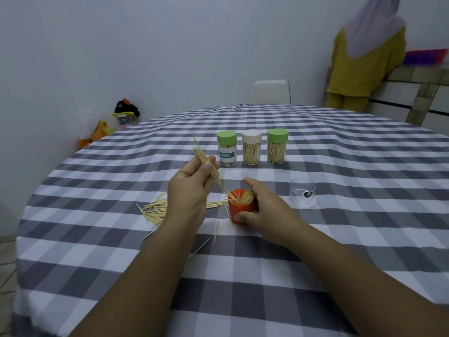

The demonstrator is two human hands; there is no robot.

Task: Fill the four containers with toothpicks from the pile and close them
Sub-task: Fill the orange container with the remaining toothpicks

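While your right hand [261,210] steadies the orange cup [240,211] at frame centre, your left hand [192,183] pinches a toothpick bundle [209,164]; lower it in tips-first.

"TOOTHPICK" on left green-lidded container [227,148]

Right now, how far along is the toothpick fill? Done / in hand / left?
Done: three capped containers stand filled in a row at the back. In hand: left hand pinches a toothpick bundle above the orange container, which the right hand steadies; it already holds toothpicks. Left: the pile, some strays, and the clear lid to go on.
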